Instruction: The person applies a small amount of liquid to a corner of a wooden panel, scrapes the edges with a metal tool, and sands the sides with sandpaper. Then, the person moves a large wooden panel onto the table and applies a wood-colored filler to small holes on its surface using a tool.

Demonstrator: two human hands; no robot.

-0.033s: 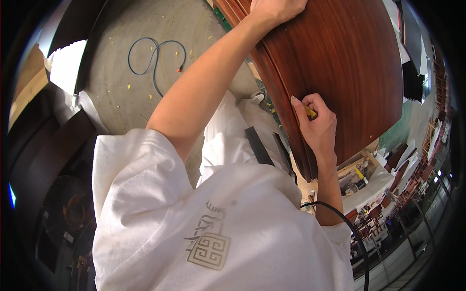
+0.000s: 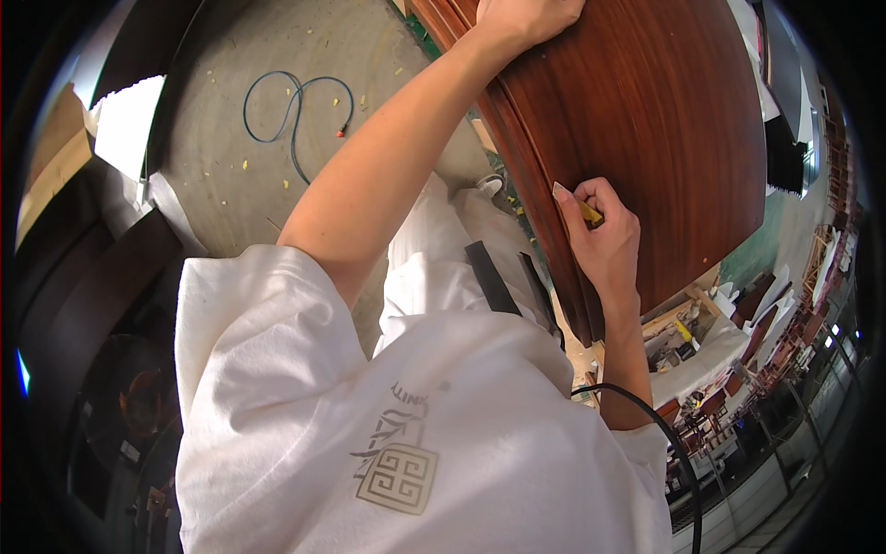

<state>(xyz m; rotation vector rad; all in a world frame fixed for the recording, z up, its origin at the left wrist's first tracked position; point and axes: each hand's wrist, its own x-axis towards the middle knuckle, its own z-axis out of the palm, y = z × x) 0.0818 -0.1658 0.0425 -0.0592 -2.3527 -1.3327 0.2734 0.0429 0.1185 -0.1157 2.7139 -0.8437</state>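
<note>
A reddish-brown polished wooden panel [image 2: 664, 138] with a moulded, stepped edge [image 2: 517, 138] lies in front of me, toward the right. On this edge is my right hand [image 2: 604, 235], its fingers curled and closed round a small yellow piece [image 2: 591, 215] whose kind I cannot make out. The thumb tip touches the groove beside the moulding. My left hand [image 2: 533, 17] rests on the far part of the panel, reached across with a bent arm. The top of the picture cuts off its fingers.
A thin blue hose [image 2: 293, 88] with an orange tip loops on the grey floor [image 2: 212, 166], among yellow scraps. Dark wooden boards [image 2: 101, 277] stand at the left. Beneath the panel's near right corner sits a box of tools [image 2: 681, 337]. A black cable [image 2: 678, 443] hangs by my right arm.
</note>
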